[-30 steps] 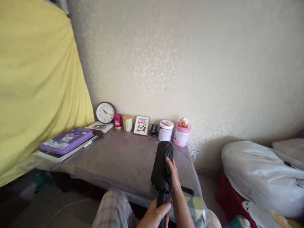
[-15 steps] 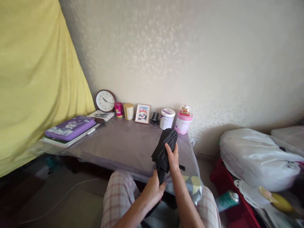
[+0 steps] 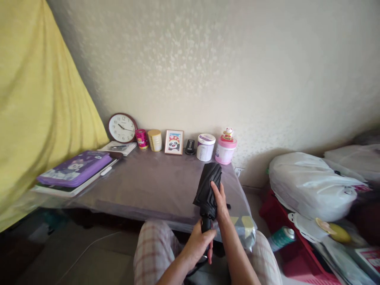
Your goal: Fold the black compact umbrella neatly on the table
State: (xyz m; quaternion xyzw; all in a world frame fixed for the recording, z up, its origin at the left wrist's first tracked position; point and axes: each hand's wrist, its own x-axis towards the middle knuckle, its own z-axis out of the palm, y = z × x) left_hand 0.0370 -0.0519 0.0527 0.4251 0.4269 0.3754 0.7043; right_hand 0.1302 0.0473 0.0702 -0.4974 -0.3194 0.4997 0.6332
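Note:
A folded black umbrella is held over the near right part of the table, its canopy end pointing away from me. My left hand is wrapped around the black handle, below the canopy. Higher up, my right hand grips the folded canopy from its right side, the thumb lying across the cloth. A small dark strap-like piece sticks out just right of my right hand. Part of the handle's lower end shows beneath my left hand, above my lap.
Along the wall, the table bears a clock, a pink can, a yellow-lidded jar, a framed panda picture and two tubs. A purple case lies left. Right stands a red bin under white bags.
My view has shifted slightly to the right. The umbrella is a little more upright, and my left hand has slid lower on the handle, showing more of its top.

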